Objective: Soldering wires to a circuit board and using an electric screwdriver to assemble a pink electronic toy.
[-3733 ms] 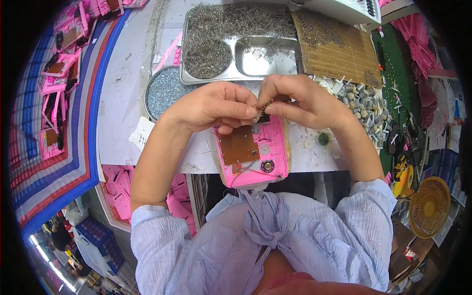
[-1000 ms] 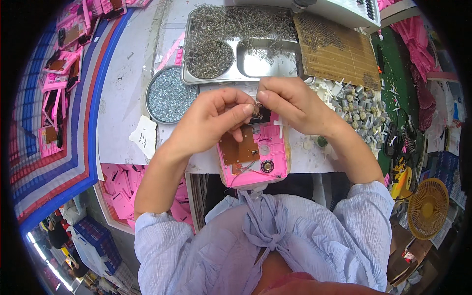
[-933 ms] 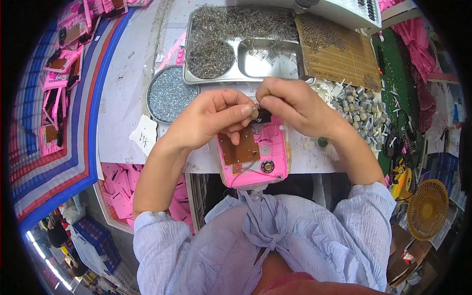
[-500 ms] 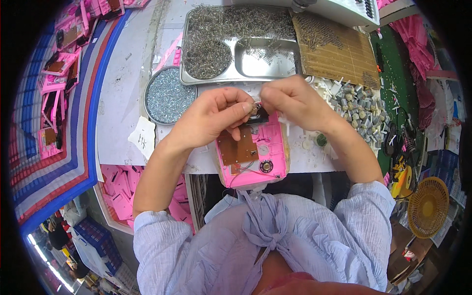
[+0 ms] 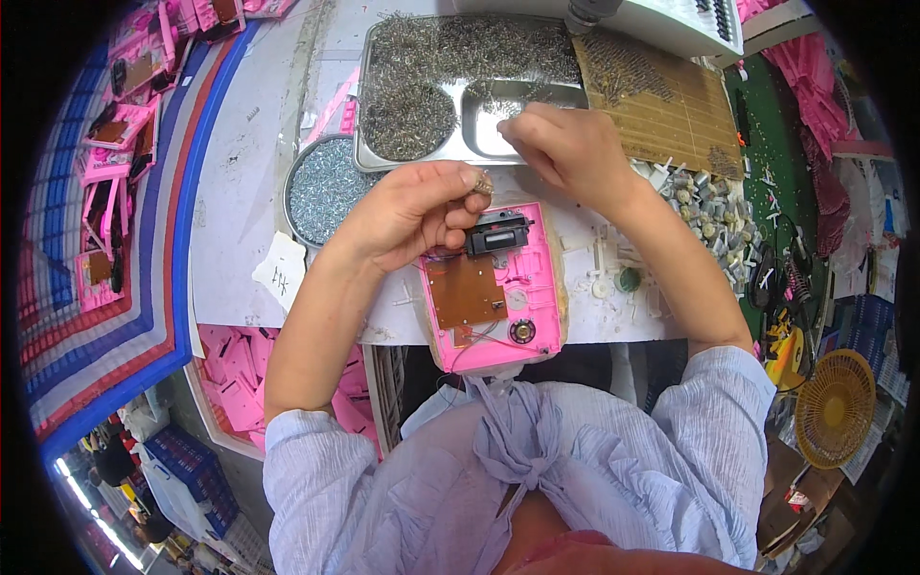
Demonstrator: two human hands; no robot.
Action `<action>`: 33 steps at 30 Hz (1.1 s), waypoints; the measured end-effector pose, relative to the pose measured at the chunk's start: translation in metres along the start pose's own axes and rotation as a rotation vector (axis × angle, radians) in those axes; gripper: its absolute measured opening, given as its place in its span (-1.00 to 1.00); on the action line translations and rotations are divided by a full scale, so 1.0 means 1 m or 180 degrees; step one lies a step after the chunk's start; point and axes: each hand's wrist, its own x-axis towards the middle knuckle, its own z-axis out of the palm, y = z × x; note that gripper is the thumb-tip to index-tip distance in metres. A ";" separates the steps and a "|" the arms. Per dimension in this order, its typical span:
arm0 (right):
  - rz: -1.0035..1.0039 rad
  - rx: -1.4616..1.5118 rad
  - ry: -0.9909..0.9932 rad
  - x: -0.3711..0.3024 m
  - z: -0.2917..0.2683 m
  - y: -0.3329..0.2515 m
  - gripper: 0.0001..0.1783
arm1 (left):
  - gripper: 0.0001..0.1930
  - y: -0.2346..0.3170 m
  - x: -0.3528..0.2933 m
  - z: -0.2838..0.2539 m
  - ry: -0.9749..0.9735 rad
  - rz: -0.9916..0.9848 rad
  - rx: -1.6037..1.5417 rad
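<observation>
Silver screws fill the round dish (image 5: pixel 321 187) on the left, just beside the left hand (image 5: pixel 412 213), whose fingers are curled shut, pinching a small metal part (image 5: pixel 482 185) at the fingertips. Under that hand lies the pink plastic housing (image 5: pixel 498 292), near the table edge, with a brown circuit board (image 5: pixel 467 290) and a black component (image 5: pixel 498 236) inside. Farther right, the right hand (image 5: pixel 565 149) reaches into the steel tray (image 5: pixel 460 91), fingers bunched; what they grip I cannot tell.

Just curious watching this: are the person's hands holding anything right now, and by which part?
The left hand pinches a small metal part at its fingertips, over the pink casing. The right hand reaches into the steel tray; any hold there cannot be told.
</observation>
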 end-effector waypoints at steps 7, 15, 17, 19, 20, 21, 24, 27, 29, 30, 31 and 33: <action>0.2160 0.2781 -0.0661 0.021 -0.015 -0.013 -0.64 | -0.77 -0.001 0.016 0.010 0.1156 0.1670 0.1736; 0.1974 0.3250 -0.0153 0.029 -0.024 -0.019 -0.61 | -0.79 0.023 0.023 0.038 0.1245 0.2169 0.2020; 0.1692 0.2997 0.0028 0.031 -0.028 -0.015 -0.67 | -0.80 0.030 0.023 0.042 0.1178 0.2150 0.1982; 0.1560 0.2871 0.0155 0.033 -0.036 -0.017 -0.68 | -0.79 0.036 0.025 0.038 0.1045 0.2003 0.1795; 0.1449 0.2911 0.0175 0.034 -0.040 -0.014 -0.81 | -0.67 0.035 0.029 0.042 0.1036 0.1922 0.1685; 0.1376 0.2403 0.0105 0.035 -0.047 -0.018 -0.87 | -0.64 0.038 0.029 0.043 0.0883 0.1518 0.1334; 0.0753 0.0979 0.0181 0.036 -0.057 -0.027 -0.89 | -0.55 0.044 0.029 0.038 0.0424 0.0423 0.0495; -0.0293 0.0091 0.0458 0.022 -0.040 -0.012 -0.88 | -0.50 0.041 0.035 0.024 0.0214 -0.0284 0.0355; -0.0558 -0.0015 0.0172 0.013 -0.039 -0.006 -0.78 | -0.49 0.037 0.036 0.024 0.0397 -0.0544 0.0660; -0.0713 -0.0098 0.0143 0.010 -0.038 -0.005 -0.75 | -0.49 0.037 0.039 0.018 0.0432 -0.0658 0.0722; -0.0640 -0.0026 0.0177 0.008 -0.036 -0.004 -0.78 | -0.51 0.036 0.038 0.018 0.0527 -0.0487 0.0969; -0.0497 0.0121 0.0246 0.004 -0.031 -0.002 -0.84 | -0.53 0.032 0.035 0.023 0.0718 -0.0142 0.1461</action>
